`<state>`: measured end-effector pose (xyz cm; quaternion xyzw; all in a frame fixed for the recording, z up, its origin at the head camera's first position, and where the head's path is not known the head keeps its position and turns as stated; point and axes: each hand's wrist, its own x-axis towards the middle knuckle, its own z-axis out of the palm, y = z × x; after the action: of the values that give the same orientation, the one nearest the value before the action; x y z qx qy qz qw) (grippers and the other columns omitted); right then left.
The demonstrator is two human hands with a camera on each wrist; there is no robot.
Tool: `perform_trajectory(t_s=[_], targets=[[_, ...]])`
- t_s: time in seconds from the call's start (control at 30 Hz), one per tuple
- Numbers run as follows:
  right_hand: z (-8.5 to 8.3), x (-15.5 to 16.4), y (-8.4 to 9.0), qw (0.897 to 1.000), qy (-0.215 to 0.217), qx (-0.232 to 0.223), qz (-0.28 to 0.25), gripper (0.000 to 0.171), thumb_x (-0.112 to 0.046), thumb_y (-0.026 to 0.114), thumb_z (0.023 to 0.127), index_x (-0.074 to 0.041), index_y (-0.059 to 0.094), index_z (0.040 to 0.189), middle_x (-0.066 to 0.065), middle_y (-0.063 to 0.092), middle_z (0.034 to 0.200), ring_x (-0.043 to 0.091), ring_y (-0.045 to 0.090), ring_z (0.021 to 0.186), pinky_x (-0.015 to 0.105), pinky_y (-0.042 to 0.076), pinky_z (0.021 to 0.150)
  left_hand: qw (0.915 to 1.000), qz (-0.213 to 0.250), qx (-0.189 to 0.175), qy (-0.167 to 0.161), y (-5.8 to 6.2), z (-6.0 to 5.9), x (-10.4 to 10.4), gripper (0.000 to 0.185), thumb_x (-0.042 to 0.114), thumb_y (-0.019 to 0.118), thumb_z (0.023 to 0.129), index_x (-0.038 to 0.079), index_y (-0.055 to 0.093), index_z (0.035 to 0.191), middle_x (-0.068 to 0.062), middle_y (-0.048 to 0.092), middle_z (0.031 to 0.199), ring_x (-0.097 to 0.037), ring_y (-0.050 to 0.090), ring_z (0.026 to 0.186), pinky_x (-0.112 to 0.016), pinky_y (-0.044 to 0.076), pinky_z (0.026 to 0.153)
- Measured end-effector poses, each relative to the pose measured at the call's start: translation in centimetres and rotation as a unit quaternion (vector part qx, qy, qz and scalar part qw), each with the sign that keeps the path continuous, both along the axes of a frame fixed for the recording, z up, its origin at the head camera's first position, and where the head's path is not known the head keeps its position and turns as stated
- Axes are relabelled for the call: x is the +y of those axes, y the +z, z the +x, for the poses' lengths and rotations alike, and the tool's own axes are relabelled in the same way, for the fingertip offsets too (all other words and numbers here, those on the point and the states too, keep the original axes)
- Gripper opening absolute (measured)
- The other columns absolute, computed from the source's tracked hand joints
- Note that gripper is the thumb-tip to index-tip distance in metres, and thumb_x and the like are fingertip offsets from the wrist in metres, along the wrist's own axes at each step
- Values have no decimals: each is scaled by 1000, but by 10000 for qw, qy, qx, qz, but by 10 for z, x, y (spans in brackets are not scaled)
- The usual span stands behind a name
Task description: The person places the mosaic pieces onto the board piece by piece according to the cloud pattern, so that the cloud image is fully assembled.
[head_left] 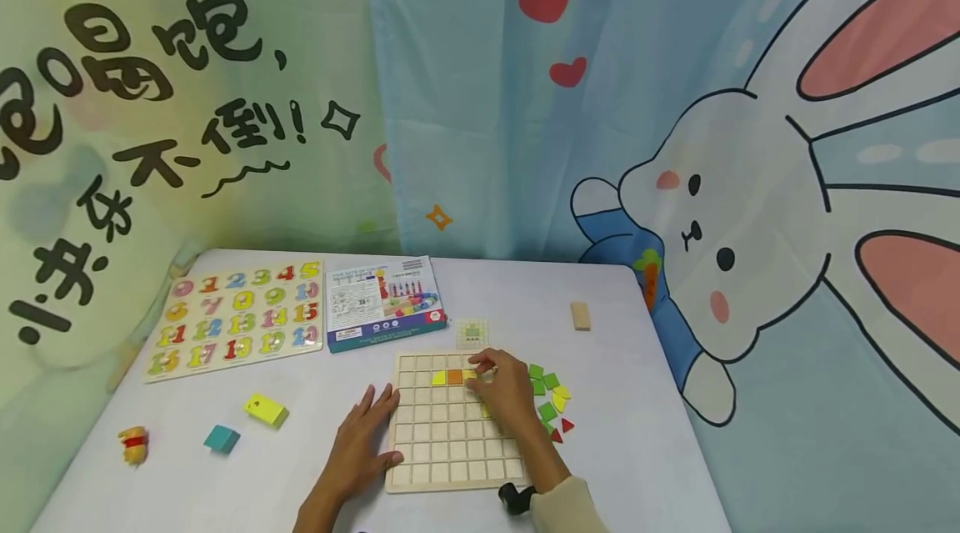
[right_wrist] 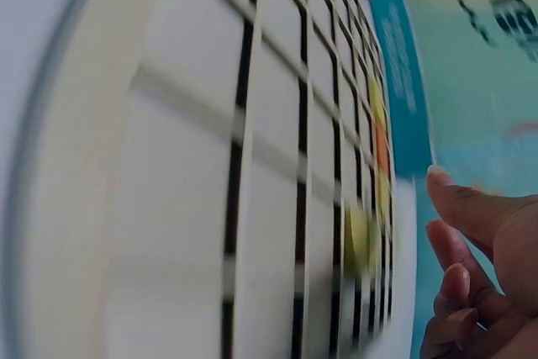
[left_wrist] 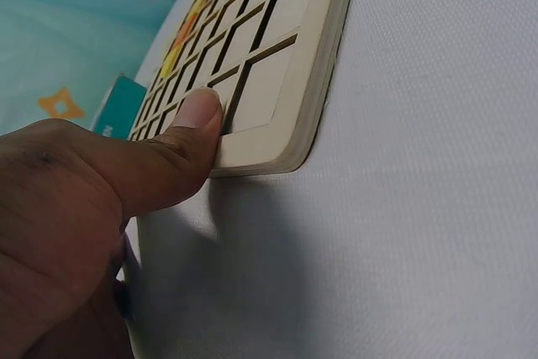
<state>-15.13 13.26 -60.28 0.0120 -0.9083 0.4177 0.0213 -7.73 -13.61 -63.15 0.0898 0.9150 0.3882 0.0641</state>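
Observation:
A square wooden grid board (head_left: 450, 433) lies on the table. My left hand (head_left: 360, 445) rests along its left side, with the thumb (left_wrist: 197, 115) on the frame near a corner. In the upper rows sit an orange tile (head_left: 454, 377) and a yellow tile (head_left: 438, 378), and more yellow shows beside my right hand (head_left: 504, 387). That hand hovers over the board's upper right, its fingers loosely bent. In the right wrist view, nothing shows between its thumb (right_wrist: 462, 203) and fingers. Part of the grid is hidden beneath it.
Loose green tiles (head_left: 547, 412), yellow pieces and red triangles lie right of the board. A small pattern card (head_left: 472, 334) and a box (head_left: 386, 304) lie beyond it. A number puzzle (head_left: 240, 320), yellow block (head_left: 266, 410), teal block (head_left: 222, 439) and bear figure (head_left: 134, 445) are leftward; a wooden block (head_left: 581, 316) is at right.

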Motion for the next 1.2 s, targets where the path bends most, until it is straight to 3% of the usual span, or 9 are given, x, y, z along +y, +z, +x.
perform_trajectory(t_s=[0.1,0.27,0.43,0.83,1.0,1.2], targets=[[7,26,1,9979,-644,-113,1,30,-15,92,83,-20,80,110,1,74,96,14,56,69,24,42,58,10000,-68,10,-30,2,1,0,94,13,94,75,12,51,158,-9,42,170,-45,25,162,-69,22,130],[18,75,3,9900,-1329,-303,378,33,-14,92,82,-16,79,113,6,74,102,25,68,96,33,49,74,10000,-92,-24,-18,3,1,1,94,13,94,75,12,50,158,-9,41,170,-45,24,162,-69,21,131],[21,110,-5,9785,-1790,-596,831,35,-11,91,81,-11,78,113,9,74,101,28,67,94,35,48,72,10000,-32,-17,-1,2,2,1,94,11,94,74,11,50,158,-11,41,170,-46,25,162,-70,20,130],[19,120,-6,9753,-1691,-1067,938,21,-14,87,88,-8,70,99,7,67,85,23,59,78,32,44,66,10000,89,32,-9,0,2,2,94,10,93,75,11,50,158,-11,41,170,-46,25,162,-70,20,130],[24,107,-2,9821,-1574,-833,614,16,-8,84,89,-10,74,101,5,66,86,20,58,78,29,42,64,10000,90,-3,-16,1,2,2,94,10,94,75,11,51,158,-11,42,170,-46,25,162,-71,20,130],[27,70,2,9918,-1238,-302,119,14,-6,84,88,-12,73,93,1,69,84,13,61,76,23,49,66,10000,81,42,-17,1,1,0,94,11,94,75,11,50,158,-10,41,170,-46,25,162,-70,20,130]])
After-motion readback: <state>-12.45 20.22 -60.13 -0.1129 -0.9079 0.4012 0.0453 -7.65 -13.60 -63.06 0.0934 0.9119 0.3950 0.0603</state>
